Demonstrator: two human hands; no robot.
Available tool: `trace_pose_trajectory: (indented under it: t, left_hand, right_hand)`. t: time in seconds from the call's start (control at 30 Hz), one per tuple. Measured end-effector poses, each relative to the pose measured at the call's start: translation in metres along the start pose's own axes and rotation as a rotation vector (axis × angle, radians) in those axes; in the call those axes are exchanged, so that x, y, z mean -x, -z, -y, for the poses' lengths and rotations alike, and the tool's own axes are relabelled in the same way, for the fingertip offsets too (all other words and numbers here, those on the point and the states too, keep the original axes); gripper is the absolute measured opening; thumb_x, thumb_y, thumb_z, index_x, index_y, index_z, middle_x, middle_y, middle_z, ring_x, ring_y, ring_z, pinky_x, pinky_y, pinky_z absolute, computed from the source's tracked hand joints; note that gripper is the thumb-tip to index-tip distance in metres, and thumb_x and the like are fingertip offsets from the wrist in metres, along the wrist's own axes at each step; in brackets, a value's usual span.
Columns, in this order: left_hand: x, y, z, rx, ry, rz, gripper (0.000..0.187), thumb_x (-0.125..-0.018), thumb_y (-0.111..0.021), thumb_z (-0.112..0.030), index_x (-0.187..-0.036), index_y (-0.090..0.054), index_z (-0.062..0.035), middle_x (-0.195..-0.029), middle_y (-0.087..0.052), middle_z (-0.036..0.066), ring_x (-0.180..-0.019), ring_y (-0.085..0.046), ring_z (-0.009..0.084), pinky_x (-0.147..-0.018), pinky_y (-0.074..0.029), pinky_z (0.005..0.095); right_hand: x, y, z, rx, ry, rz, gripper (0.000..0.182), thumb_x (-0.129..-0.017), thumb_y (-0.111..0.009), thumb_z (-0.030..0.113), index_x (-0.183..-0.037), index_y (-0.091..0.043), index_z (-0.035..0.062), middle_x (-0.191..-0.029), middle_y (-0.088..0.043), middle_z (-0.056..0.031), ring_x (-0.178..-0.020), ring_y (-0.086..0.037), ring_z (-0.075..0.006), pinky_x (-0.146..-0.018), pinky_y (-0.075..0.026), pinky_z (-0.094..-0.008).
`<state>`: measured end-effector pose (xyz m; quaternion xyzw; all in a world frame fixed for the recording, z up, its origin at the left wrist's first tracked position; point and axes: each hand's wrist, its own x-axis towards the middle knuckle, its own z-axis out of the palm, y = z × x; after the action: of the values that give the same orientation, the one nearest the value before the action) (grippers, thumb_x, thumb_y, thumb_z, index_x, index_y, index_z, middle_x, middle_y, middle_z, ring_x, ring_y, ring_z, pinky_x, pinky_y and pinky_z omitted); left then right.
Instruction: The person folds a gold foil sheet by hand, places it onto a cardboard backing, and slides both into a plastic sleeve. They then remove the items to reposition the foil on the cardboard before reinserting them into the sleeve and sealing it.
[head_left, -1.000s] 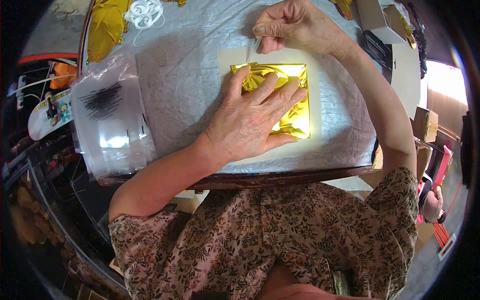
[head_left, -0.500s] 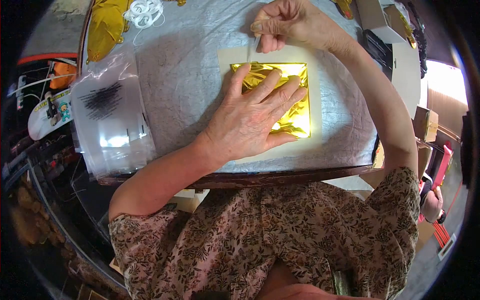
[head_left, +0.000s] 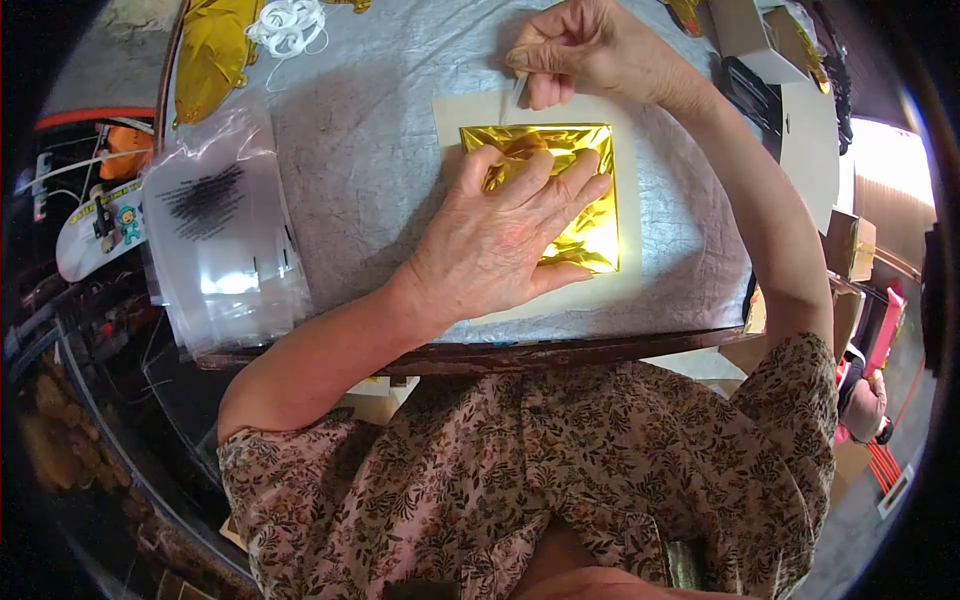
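A shiny gold folded foil [head_left: 597, 220] lies on a pale cream sheet [head_left: 628, 185], in the middle of the table. My left hand [head_left: 505, 235] rests on the foil with its fingers spread and slightly bent, the thumb near the foil's lower edge. Past the foil's far left corner, my right hand [head_left: 575, 55] is closed in a pinch. Between its fingertips is a thin, translucent straw-like strip [head_left: 518, 92], pointing down towards the foil's far edge. Whether the strip's tip touches the foil is too small to tell.
Clear plastic bags [head_left: 225, 240] with black print lie on the left of the grey-covered table [head_left: 350, 170]. Gold foil balloons [head_left: 210, 60] and a coil of white ribbon [head_left: 287, 28] sit far left. An open white box [head_left: 750, 40] stands far right.
My left index finger has bent and drawn back from the foil's far edge. The strip in my right hand is tilted slightly more. The foil has barely shifted.
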<state>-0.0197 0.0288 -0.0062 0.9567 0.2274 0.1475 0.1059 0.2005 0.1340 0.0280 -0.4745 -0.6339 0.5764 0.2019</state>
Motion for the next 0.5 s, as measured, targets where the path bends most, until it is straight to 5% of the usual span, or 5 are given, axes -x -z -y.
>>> trace_pose_trajectory:
  t: [0.5]
  left_hand:
    - [-0.0014, 0.0016, 0.0000, 0.031, 0.004, 0.011, 0.081, -0.085, -0.067, -0.063, -0.149, -0.054, -0.0147, -0.155, -0.048, -0.001, -0.129, -0.045, 0.0217, -0.112, -0.031, 0.0480]
  right_hand:
    - [-0.0028, -0.0040, -0.0026, -0.030, 0.012, -0.019, 0.026, -0.103, -0.066, 0.021, -0.091, -0.077, 0.0001, -0.073, -0.075, -0.0061, -0.065, -0.068, -0.0085, -0.061, -0.053, -0.0237]
